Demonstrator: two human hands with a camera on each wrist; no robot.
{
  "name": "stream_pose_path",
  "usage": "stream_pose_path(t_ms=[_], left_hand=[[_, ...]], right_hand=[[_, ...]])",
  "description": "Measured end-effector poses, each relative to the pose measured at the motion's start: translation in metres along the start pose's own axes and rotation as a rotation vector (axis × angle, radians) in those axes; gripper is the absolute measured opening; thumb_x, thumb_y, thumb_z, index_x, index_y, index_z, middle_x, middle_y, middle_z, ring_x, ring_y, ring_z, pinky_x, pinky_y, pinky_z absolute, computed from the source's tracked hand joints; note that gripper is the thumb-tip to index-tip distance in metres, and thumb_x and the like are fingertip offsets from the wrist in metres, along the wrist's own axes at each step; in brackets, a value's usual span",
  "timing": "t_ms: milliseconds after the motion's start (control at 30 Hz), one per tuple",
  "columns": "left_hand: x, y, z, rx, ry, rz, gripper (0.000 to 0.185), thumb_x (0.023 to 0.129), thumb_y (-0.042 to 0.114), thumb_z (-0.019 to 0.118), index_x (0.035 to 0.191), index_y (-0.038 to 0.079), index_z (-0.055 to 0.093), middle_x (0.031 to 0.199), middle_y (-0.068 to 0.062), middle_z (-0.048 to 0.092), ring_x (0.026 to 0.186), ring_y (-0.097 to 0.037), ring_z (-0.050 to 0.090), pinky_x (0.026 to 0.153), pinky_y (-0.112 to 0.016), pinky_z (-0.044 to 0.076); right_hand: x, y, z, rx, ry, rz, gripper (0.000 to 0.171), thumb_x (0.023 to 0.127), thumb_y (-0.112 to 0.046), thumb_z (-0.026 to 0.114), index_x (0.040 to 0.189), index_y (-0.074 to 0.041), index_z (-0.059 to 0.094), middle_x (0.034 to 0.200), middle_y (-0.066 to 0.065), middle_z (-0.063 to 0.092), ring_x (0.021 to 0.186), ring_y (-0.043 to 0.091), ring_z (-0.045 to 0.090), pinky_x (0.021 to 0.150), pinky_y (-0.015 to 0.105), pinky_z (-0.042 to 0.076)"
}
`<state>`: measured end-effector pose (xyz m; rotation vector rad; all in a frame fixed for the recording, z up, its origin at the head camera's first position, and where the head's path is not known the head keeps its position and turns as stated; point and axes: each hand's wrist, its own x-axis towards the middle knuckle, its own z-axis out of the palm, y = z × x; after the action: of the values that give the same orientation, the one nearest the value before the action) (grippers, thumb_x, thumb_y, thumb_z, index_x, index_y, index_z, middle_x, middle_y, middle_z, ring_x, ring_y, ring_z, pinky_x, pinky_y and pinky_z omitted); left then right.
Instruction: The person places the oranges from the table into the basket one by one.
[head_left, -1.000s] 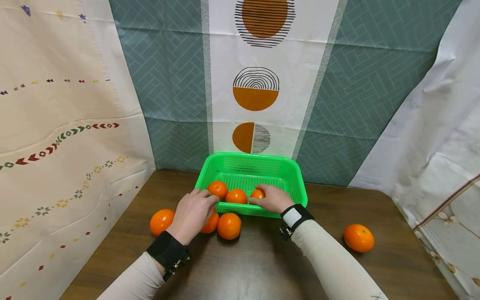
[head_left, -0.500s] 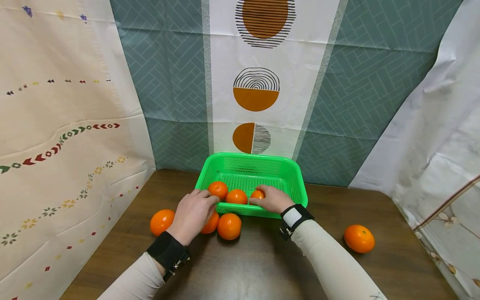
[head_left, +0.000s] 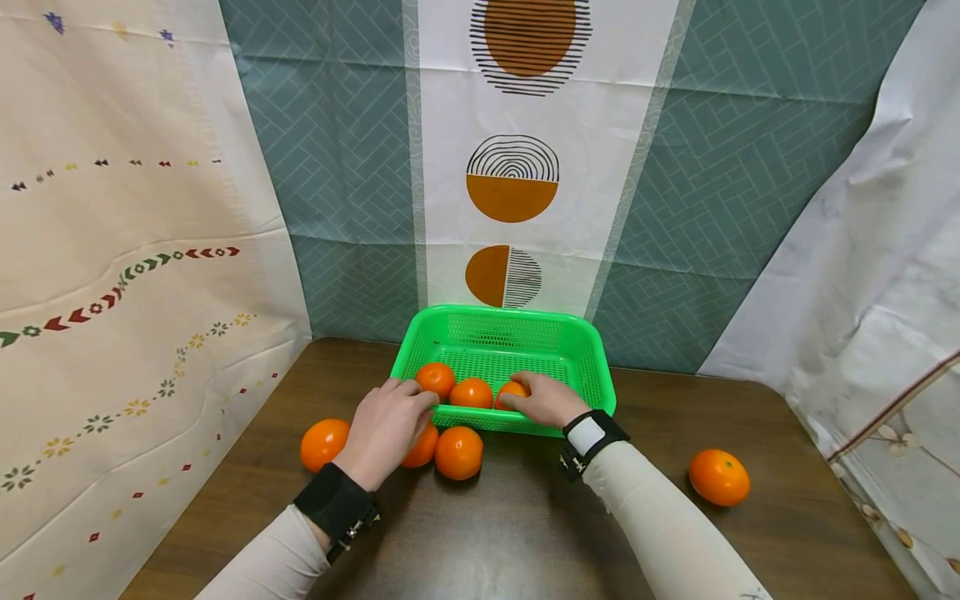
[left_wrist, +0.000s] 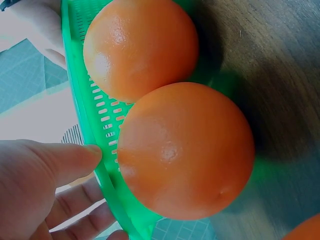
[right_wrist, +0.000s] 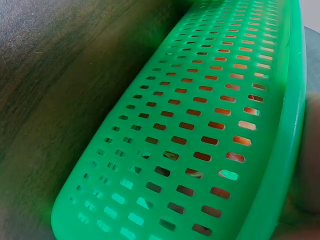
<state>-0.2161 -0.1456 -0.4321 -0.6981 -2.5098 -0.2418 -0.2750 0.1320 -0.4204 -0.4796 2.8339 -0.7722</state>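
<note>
A green perforated basket [head_left: 577, 350] stands at the back of the brown table and holds three oranges [head_left: 472, 392] along its front wall. My left hand [head_left: 386, 425] grips the front rim near the left corner. The thumb [left_wrist: 65, 160] is on the outer wall and the fingers [left_wrist: 82, 205] are behind the rim. Two oranges [left_wrist: 185, 150] on the table press against that wall. My right hand [head_left: 543, 398] curls over the front rim on the right, its fingers touching the rightmost orange [head_left: 512, 390]. The right wrist view shows only the basket's outer wall [right_wrist: 200, 135].
Loose oranges lie on the table: one at the left [head_left: 324, 443], one partly under my left hand [head_left: 422, 447], one in front of the basket [head_left: 458, 452], one far right [head_left: 718, 477]. Cloth backdrops close off the left, back and right sides.
Both hands stay at the basket's front rim. The rightmost orange in the basket shows slightly more beside my right fingers.
</note>
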Motion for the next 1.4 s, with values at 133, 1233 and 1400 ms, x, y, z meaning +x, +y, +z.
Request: stream_pose_path(t_ms=[133, 1233, 1400], left_hand=[[0.000, 0.000, 0.000, 0.000, -0.002, -0.003, 0.015, 0.087, 0.018, 0.081, 0.101, 0.021, 0.076, 0.096, 0.004, 0.066, 0.085, -0.021, 0.057, 0.066, -0.033, 0.046], [0.001, 0.001, 0.001, 0.006, 0.007, 0.009, 0.015, 0.087, 0.018, 0.080, 0.101, 0.020, 0.075, 0.095, 0.002, 0.066, 0.086, -0.023, 0.058, 0.066, -0.035, 0.048], [0.001, 0.001, 0.001, 0.003, 0.012, 0.006, 0.016, 0.087, 0.017, 0.081, 0.101, 0.020, 0.076, 0.095, 0.002, 0.066, 0.085, -0.023, 0.058, 0.067, -0.035, 0.048]], right_hand=[[0.000, 0.000, 0.000, -0.005, -0.002, -0.006, 0.051, 0.101, -0.039, 0.059, 0.140, -0.006, 0.056, 0.101, 0.002, 0.063, 0.082, 0.019, 0.055, 0.071, 0.035, 0.045], [-0.008, 0.000, -0.003, -0.153, 0.096, 0.011, 0.067, 0.100, -0.058, 0.051, 0.150, -0.013, 0.049, 0.150, 0.012, 0.049, 0.141, 0.034, 0.041, 0.110, 0.052, 0.038], [-0.015, 0.000, -0.004, -0.223, 0.159, -0.023, 0.068, 0.099, -0.060, 0.052, 0.151, -0.017, 0.049, 0.152, 0.010, 0.047, 0.141, 0.031, 0.041, 0.110, 0.051, 0.038]])
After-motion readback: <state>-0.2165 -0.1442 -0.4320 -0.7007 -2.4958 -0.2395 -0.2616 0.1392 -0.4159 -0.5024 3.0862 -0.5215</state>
